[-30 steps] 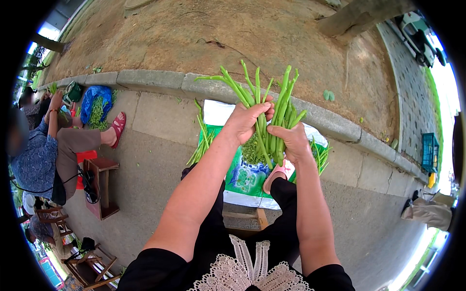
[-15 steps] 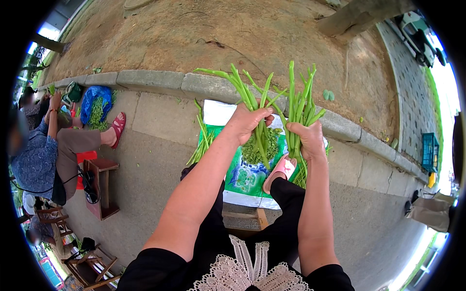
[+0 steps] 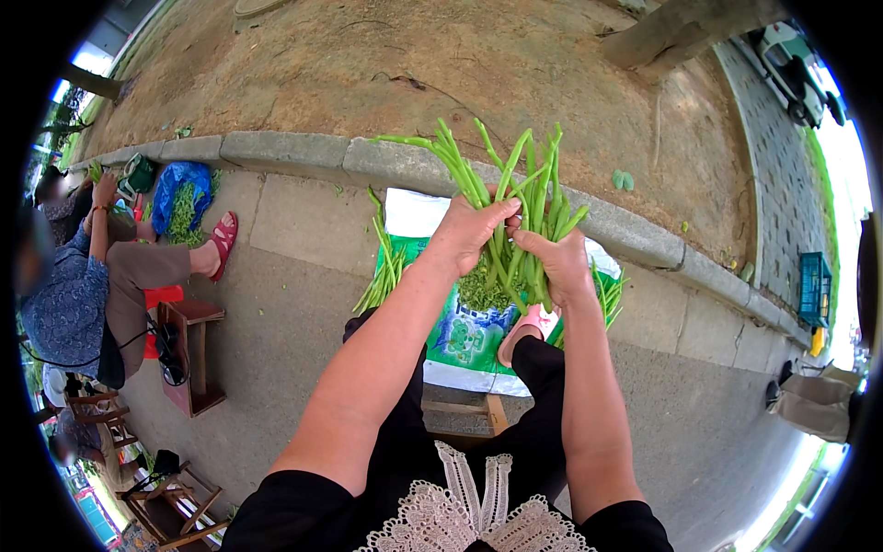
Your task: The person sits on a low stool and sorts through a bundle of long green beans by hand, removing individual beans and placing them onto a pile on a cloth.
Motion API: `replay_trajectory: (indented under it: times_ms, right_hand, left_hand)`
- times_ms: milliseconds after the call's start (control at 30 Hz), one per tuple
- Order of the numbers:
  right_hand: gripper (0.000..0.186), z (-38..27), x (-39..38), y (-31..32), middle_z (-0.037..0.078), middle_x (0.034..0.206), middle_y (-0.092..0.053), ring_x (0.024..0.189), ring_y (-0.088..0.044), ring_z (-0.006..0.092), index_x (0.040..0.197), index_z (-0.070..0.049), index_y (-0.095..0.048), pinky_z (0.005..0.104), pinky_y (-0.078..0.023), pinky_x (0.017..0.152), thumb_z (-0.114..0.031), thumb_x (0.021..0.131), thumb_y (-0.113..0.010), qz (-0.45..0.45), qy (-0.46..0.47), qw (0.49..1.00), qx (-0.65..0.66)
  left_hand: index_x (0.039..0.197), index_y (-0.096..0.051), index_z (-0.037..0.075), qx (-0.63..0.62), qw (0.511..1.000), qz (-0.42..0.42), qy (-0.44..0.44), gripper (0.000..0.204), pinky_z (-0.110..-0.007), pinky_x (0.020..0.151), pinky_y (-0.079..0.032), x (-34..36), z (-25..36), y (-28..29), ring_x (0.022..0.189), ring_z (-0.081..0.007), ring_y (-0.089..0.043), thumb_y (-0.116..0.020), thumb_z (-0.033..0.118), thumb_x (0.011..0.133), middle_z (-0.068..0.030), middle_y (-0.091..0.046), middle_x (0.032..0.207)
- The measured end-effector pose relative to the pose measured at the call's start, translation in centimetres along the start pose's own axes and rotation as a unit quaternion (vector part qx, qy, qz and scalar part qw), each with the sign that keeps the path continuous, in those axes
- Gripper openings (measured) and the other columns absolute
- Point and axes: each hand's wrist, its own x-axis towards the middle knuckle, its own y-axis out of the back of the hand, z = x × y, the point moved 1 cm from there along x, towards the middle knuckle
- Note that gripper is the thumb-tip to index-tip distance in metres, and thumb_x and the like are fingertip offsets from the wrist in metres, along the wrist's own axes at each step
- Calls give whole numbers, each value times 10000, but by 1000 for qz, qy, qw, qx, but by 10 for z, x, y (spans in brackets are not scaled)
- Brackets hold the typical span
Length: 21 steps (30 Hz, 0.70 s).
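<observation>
In the head view I see grey pavement (image 3: pixel 294 359) along a stone kerb (image 3: pixel 276 152), with one green-and-white sheet (image 3: pixel 469 379) spread at the frame's centre. Above it, close together, the left hand (image 3: pixel 465 235) is wrapped around one bunch of green stalks (image 3: pixel 457 168) and the right hand (image 3: pixel 561 264) around a second bunch (image 3: pixel 556 207), blocking part of a leafy pile (image 3: pixel 478 293) below. One pink slipper (image 3: pixel 539 321) shows near the pile, one blue bag (image 3: pixel 166 204) upper left, one blue crate (image 3: pixel 814 293) far right.

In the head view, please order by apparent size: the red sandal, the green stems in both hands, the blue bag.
1. Green stems
2. Blue bag
3. Red sandal
The stems look nearer the camera, which enlarges them.
</observation>
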Motion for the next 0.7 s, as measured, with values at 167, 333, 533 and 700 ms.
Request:
replay_trajectory:
  times_ms: [167, 333, 533, 700]
  right_hand:
    - [301, -21, 0, 21, 35, 765, -563, 652, -553, 119, 928, 9, -557, 265, -458, 576, -29, 643, -646, 84, 9, 995, -58]
    - [342, -6, -2, 3, 39, 865, -598, 797, -567, 114, 985, 8, -565, 259, -456, 724, -7, 648, -622, 12, 50, 993, -108]
    - [348, 2, 0, -5, 31, 928, -634, 850, -581, 112, 1003, -9, -603, 254, -452, 789, 25, 657, -618, -30, 82, 988, -128]
    - [348, -4, 1, -2, 42, 902, -646, 835, -595, 117, 987, -8, -608, 261, -462, 779, 38, 643, -602, -22, 118, 978, -173]
  left_hand:
    - [982, -572, -2, -56, 998, 31, 16, 212, -285, 645, -493, -1, 5, 3, 743, -153, -570, -639, 109, 814, -59, -577, 842]
    - [960, -578, 4, -78, 997, 21, 11, 165, -277, 624, -480, 4, -2, 4, 706, -144, -550, -618, 86, 822, -52, -573, 812]
    - [935, -584, 18, -90, 995, 48, -5, 131, -276, 620, -472, 4, -3, 0, 672, -134, -529, -612, 78, 823, -39, -564, 790]
    - [946, -585, 24, -86, 996, 33, 9, 150, -287, 645, -482, 4, -3, 3, 718, -146, -550, -625, 90, 818, -48, -581, 823]
